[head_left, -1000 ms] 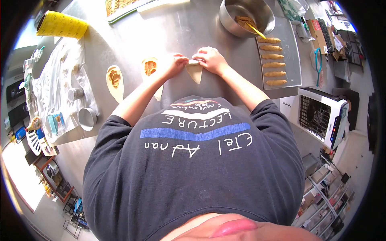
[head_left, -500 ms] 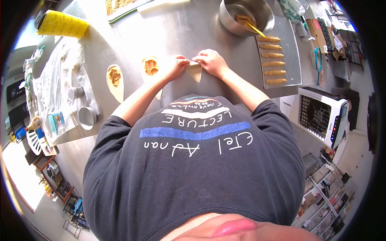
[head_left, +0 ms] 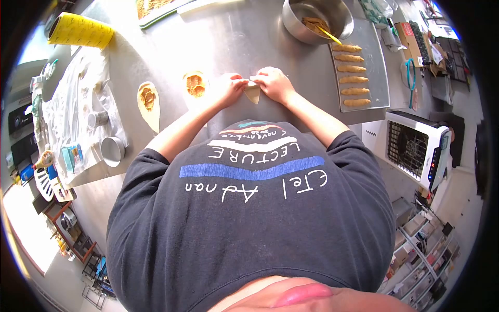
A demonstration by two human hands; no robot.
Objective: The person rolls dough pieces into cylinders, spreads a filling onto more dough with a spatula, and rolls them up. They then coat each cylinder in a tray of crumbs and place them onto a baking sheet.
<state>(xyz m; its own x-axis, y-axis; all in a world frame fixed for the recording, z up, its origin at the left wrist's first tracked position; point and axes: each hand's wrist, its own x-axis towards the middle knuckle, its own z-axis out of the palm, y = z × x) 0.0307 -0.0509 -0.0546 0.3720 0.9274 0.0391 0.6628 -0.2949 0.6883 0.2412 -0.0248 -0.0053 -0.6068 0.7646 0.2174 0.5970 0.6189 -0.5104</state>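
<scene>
Between my two hands lies a piece of dough (head_left: 252, 93), its far end rolled up and a pale pointed tip lying toward me. My left hand (head_left: 232, 89) has its fingers closed on the left end of the roll. On the right end, my right hand (head_left: 274, 84) presses with bent fingers. To the left, a flat dough piece spread with brown filling (head_left: 195, 86) lies partly behind my left forearm. Farther left is another teardrop-shaped dough piece with filling (head_left: 148, 100), its point toward me.
A metal tray (head_left: 377, 78) with several rolled pastries (head_left: 353, 69) stands right. Behind it is a steel pot (head_left: 296, 26) with brown filling and a yellow-handled utensil. A yellow roll (head_left: 80, 30), plastic sheeting (head_left: 73, 99) and a round metal tin (head_left: 112, 151) lie left.
The dough has been rolled farther toward me, so its free pointed tip is shorter. Both hands have shifted slightly with it.
</scene>
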